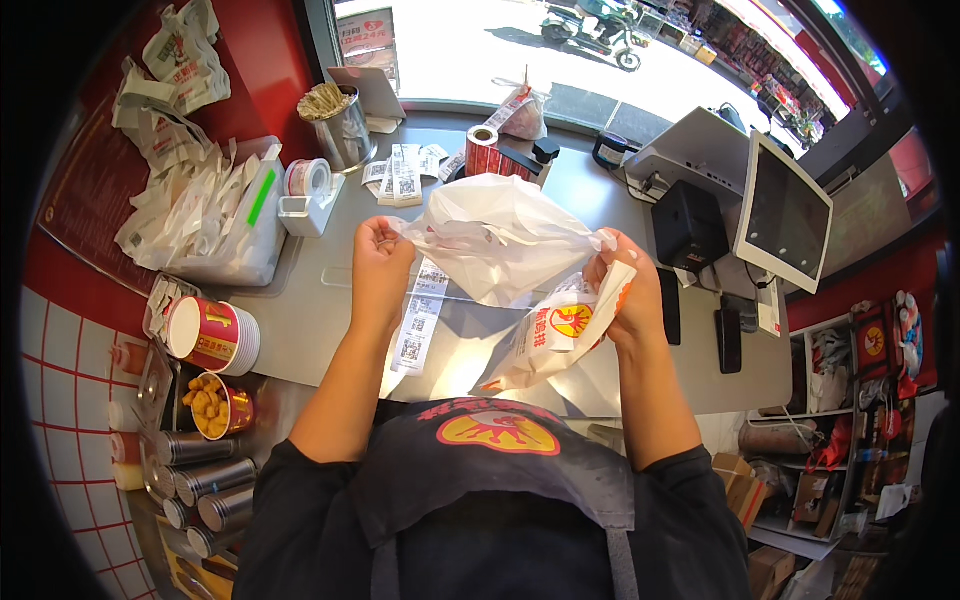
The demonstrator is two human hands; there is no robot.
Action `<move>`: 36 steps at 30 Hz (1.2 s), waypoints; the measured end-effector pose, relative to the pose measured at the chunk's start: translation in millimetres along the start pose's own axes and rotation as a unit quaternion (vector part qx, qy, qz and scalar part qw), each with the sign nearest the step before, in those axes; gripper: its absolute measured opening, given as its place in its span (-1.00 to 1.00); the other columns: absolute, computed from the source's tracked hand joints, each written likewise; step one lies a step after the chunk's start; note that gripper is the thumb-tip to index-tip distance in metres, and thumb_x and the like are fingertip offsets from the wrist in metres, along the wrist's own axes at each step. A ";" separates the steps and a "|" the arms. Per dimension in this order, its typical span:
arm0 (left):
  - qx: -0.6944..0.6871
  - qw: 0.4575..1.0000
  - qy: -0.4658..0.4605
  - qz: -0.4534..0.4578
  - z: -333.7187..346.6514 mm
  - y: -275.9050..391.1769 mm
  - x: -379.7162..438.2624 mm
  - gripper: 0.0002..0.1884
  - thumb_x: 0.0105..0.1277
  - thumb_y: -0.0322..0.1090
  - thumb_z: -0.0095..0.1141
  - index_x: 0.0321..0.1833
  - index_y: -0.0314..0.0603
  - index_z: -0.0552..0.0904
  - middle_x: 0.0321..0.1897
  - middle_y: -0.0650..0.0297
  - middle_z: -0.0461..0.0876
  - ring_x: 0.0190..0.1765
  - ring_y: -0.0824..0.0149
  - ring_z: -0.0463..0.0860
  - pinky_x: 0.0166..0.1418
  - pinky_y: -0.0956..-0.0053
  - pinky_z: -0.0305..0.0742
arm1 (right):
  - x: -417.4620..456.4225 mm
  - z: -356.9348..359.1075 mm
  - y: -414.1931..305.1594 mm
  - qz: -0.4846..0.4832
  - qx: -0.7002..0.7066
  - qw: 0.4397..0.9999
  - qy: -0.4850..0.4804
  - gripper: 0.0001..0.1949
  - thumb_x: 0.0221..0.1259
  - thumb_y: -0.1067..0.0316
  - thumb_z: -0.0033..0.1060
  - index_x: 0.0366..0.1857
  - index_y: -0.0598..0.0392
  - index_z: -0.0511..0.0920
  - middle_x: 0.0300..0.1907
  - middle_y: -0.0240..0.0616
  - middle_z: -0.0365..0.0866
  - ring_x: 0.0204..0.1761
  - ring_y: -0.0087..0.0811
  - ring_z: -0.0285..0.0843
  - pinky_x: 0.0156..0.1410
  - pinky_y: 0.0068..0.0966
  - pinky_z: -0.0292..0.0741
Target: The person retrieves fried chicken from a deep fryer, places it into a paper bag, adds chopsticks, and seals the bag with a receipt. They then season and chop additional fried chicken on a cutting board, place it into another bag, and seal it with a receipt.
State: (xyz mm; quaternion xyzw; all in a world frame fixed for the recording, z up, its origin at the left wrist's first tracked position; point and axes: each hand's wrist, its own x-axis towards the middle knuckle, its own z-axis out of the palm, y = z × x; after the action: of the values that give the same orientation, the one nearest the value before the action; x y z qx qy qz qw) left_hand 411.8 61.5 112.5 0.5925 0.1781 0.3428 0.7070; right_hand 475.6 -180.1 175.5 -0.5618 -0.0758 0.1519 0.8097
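A translucent white plastic bag [495,240] is stretched sideways above the counter, its mouth partly spread. My left hand [381,259] pinches the bag's left corner. The right corner is gripped by my right hand [630,289], which also holds a printed paper food bag [566,326] hanging below it. The paper bag is tilted, and its contents are hidden. Under the plastic bag, near my left hand, a long printed receipt [420,322] lies on the metal counter [307,322].
A plastic bin of folded bags [281,217] and a tape dispenser [309,214] stand left. Stacked paper cups [225,337] sit near a cup of fried pieces [214,405]. Beyond the plastic bag is a label roll [484,154]. A screen [784,214] and a black box [686,225] stand right.
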 end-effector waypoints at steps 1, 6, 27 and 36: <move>0.114 0.990 0.011 0.087 3.5 8.4 -8.5 -0.70 0.10 -0.53 0.03 -0.07 -0.23 0.38 -0.14 0.12 0.40 -0.05 0.26 0.43 0.08 0.35 0.37 | -3.2 6.0 -6.5 0.007 -0.028 1.000 0.002 -0.89 0.20 0.35 0.06 -0.35 0.15 0.49 -0.67 -0.54 0.29 -0.60 -0.66 0.22 -0.43 -0.71 0.22; 0.318 0.883 -0.170 0.299 35.7 43.4 -41.8 -0.43 -0.04 -0.45 0.17 0.13 -0.14 0.39 -0.01 0.07 0.33 0.14 0.12 0.32 0.17 0.23 0.28 | -6.6 7.8 -9.3 0.036 -0.227 0.969 -0.089 -0.92 0.17 0.37 0.15 -0.34 0.12 0.55 -0.50 -0.44 0.55 -0.47 -0.70 0.42 -0.37 -0.68 0.36; 0.468 0.828 -0.305 -0.052 52.3 -2.3 -18.0 -0.54 0.23 -0.09 0.10 -0.05 -0.37 0.35 -0.27 -0.10 0.58 -0.17 -0.07 0.62 -0.11 0.26 0.52 | -15.3 -79.0 -74.7 -0.246 0.025 0.968 -0.050 -0.78 0.31 0.11 0.10 -0.28 0.02 0.53 -0.76 -0.53 0.24 -0.63 -0.61 0.13 -0.21 -0.62 0.30; 0.018 0.865 -0.383 -0.324 50.9 -32.6 -37.7 -0.70 0.41 -0.27 -0.06 0.14 -0.16 0.32 0.00 0.20 0.49 0.04 0.41 0.50 0.08 0.46 0.45 | 10.8 -34.6 6.2 -0.143 0.413 0.866 -0.241 -0.58 0.43 -0.08 -0.35 -0.11 -0.11 0.58 -0.82 -0.48 0.22 -0.52 -0.54 0.28 0.06 -0.43 0.30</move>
State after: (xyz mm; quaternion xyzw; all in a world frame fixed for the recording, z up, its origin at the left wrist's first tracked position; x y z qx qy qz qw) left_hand 427.8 -3.2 87.4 0.5986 0.0814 -0.1626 0.7801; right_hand 494.9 -205.2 156.9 -0.1048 -0.2785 0.1828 0.9370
